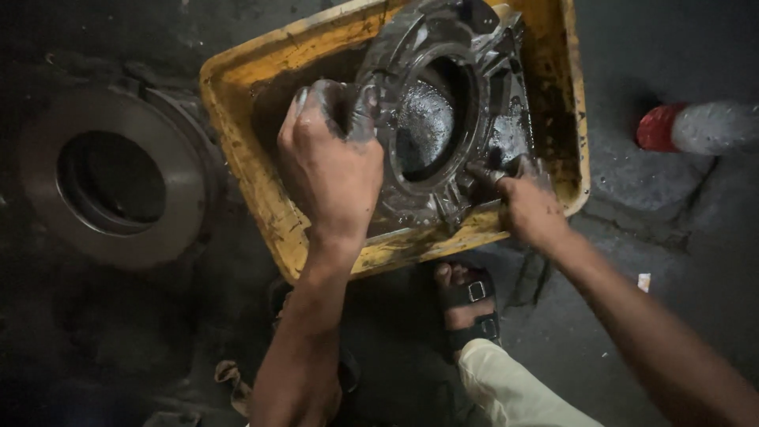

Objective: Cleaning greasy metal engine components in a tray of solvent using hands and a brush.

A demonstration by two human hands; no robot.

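Washing in hand: my left hand (328,162) is clamped over the left rim of a greasy metal housing (443,111), fingers curled tight on its edge, while my right hand (528,207) pinches the casting's near right corner, fingertips closed on a lug. The housing stands tilted in a yellow plastic tub (237,103) on the dark floor, its round bore showing wet, oily liquid behind it (solvent or dirty oil, I cannot tell which). A brake disc (118,178) lies flat just left of the tub; my sandalled foot (466,304) rests near its front edge. Next, I judge, comes a firm two-handed turn of the slick casting, grip kept hard against slipping.
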